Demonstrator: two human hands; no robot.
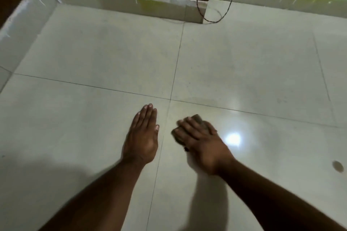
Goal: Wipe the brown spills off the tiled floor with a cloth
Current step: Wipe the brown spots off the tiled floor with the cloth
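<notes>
1. Wiping underway: right hand presses its spread grip on the cloth, near centre of the floor.
2. Left hand rests flat, fingers together.
3. Next, I'd say: the brown spot, near right.

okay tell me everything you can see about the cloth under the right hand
The cloth is a small, dark grey-brown wad, bunched rather than spread, soft-looking and blurred. It lies on the pale tiled floor, just right of a grout line. The right hand covers most of it, fingers spread over the top and pressing it down; only its far edge and left side show. The left hand, flat on the next tile, does not touch it.
</notes>
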